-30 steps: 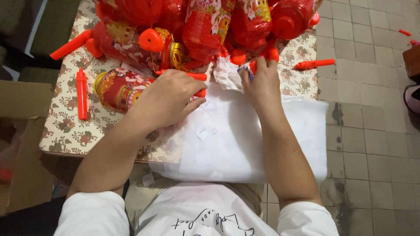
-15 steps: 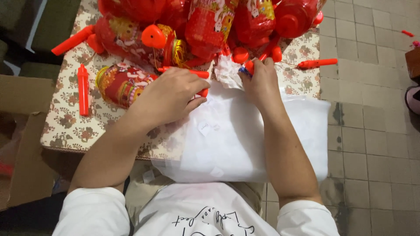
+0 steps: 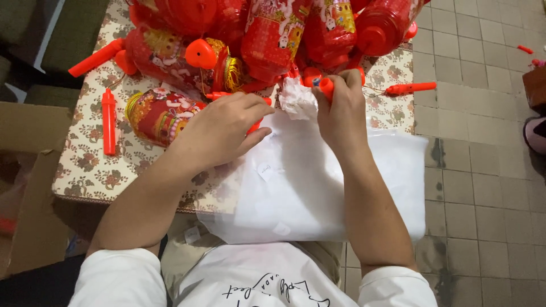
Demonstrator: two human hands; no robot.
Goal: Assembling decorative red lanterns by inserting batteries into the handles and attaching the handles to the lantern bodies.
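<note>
Tabletop carries a pile of lanterns along its far edge. One lantern lies on its side, left of the left hand. Loose handle stick lies left of that lantern; another stick lies far right. Plastic bag lies on the near right, overhanging the tabletop edge. Right hand rests at the bag's far end, with a stick in its grip. Cardboard box stands left of the tabletop.

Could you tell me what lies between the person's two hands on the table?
In the head view, a crumpled tuft of the white plastic bag rises between the left hand and the right hand, which grips an orange handle.
</note>
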